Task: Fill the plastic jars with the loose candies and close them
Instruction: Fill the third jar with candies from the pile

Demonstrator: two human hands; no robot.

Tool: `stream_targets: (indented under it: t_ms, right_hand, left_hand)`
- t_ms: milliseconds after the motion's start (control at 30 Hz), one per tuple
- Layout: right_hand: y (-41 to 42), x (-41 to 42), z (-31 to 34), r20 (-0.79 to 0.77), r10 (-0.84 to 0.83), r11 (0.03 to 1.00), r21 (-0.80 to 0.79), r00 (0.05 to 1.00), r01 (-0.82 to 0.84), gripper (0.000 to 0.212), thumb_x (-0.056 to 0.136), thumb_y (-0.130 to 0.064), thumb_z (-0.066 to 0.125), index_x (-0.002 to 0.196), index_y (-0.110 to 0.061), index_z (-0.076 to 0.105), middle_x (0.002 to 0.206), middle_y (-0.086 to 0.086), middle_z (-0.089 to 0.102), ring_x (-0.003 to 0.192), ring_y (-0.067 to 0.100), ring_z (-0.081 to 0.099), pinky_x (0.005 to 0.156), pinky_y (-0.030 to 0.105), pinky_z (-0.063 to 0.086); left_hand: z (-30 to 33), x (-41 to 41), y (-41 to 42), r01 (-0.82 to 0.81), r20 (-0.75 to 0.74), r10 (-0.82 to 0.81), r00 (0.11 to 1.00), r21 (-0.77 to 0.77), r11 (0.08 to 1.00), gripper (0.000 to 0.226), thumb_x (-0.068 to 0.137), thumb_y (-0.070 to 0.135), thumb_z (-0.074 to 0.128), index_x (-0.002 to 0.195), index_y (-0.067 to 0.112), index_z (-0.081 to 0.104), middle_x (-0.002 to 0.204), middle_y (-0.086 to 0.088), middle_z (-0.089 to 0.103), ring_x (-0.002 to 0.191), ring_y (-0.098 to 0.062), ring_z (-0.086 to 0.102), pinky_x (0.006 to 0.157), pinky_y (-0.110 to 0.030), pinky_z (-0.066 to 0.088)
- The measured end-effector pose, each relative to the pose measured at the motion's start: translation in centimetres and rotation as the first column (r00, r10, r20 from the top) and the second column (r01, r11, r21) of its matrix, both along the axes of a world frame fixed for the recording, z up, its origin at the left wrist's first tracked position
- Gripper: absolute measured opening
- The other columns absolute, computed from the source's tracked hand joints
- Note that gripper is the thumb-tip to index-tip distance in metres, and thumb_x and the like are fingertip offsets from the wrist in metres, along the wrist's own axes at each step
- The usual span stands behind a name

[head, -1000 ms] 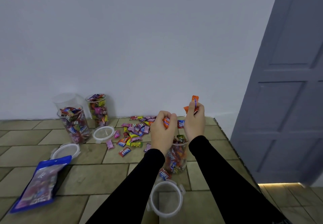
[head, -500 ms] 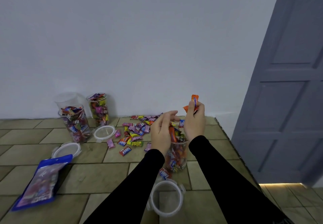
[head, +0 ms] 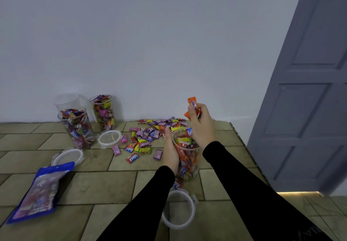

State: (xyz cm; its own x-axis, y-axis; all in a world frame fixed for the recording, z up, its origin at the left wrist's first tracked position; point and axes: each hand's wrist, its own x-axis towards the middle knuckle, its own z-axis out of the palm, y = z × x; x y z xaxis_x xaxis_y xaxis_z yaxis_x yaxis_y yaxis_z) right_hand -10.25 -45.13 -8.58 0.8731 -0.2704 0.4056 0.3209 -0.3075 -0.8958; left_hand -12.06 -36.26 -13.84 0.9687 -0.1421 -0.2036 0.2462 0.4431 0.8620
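Jar steadied by left hand, fingers wrapped round its wall; right hand pinches orange candies above the rim. Risk: early release spills them outside.

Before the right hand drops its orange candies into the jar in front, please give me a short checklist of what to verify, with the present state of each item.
1. Jar stands upright on the tiled surface: ok.
2. Jar mouth is open, no lid on it: ok.
3. Left hand holds the jar's side to steady it: ok.
4. Right hand grips the orange candies firmly: ok.
5. Candies are directly above the jar mouth: cannot tell; they look slightly behind it.
6. Room left in the jar: ok, the contents sit below the rim.
7. Lid within reach for closing: ok, it lies just in front of the jar.
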Motion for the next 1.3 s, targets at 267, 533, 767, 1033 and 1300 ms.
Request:
stream_targets:
  t_ms: [267, 533, 767, 1033, 1300]
  right_hand:
    - [-0.3, -0.3, -0.8, -0.039, 0.266, 0.963, 0.039, 0.963, -0.265, 0.011, 0.095, -0.015, 0.057, 0.083, -0.016, 0.057, 0.078, 0.000, 0.052, 0.077, 0.019, 0.057, 0.072, 0.035, 0.056]
    - [-0.6, -0.3, -1.2, 0.023, 0.301, 0.940, -0.174, 0.953, -0.293, 0.014, 0.062, -0.009, 0.059, 0.065, -0.010, 0.046, 0.063, 0.002, 0.046, 0.060, 0.013, 0.042, 0.057, 0.027, 0.036]
    - [-2.1, -0.6, -1.2, 0.016, 0.467, 0.874, -0.159, 0.884, -0.459, 0.032, 0.057, -0.018, 0.061, 0.089, -0.012, 0.062, 0.093, 0.003, 0.065, 0.092, 0.018, 0.063, 0.082, 0.031, 0.052]
    - [-2.8, -1.1, 0.4, 0.028, 0.289, 0.833, -0.499, 0.957, -0.237, 0.016, 0.088, -0.006, 0.059, 0.092, -0.020, 0.065, 0.098, -0.001, 0.059, 0.082, 0.006, 0.058, 0.064, 0.019, 0.046]
    - [-0.9, -1.5, 4.1, -0.454, 0.195, 0.542, -0.689, 0.870, -0.481, 0.022, 0.081, -0.034, 0.073, 0.091, -0.015, 0.078, 0.088, -0.003, 0.073, 0.080, 0.013, 0.064, 0.068, 0.021, 0.048]
  left_hand:
    - [0.1, 0.8, 0.4, -0.019, 0.046, 0.019, 0.999, -0.019, 1.000, 0.067, 0.096, 0.063, 0.028, 0.102, 0.013, 0.072, 0.099, -0.013, 0.074, 0.094, -0.024, 0.071, 0.077, -0.032, 0.058]
    - [0.1, 1.6, 0.7, 0.017, 0.018, -0.017, 1.000, -0.037, 0.999, 0.072, 0.096, 0.062, 0.027, 0.098, 0.008, 0.074, 0.095, -0.017, 0.074, 0.084, -0.022, 0.073, 0.070, -0.030, 0.059]
    - [0.0, 1.5, 0.7, 0.044, 0.016, -0.043, 0.999, -0.064, 0.997, 0.068, 0.098, 0.058, 0.029, 0.086, 0.011, 0.077, 0.090, -0.016, 0.074, 0.080, -0.023, 0.073, 0.066, -0.029, 0.058]
    - [-0.1, 1.6, 0.8, 0.033, 0.013, -0.034, 0.999, 0.020, 0.999, 0.065, 0.097, 0.060, 0.029, 0.111, 0.011, 0.070, 0.097, -0.015, 0.074, 0.089, -0.023, 0.072, 0.078, -0.033, 0.057]
    - [0.3, 1.2, 0.6, -0.055, -0.034, 0.064, 0.997, 0.208, 0.977, 0.068, 0.093, 0.067, 0.029, 0.141, 0.022, 0.046, 0.127, -0.010, 0.061, 0.117, -0.019, 0.057, 0.107, -0.038, 0.040]
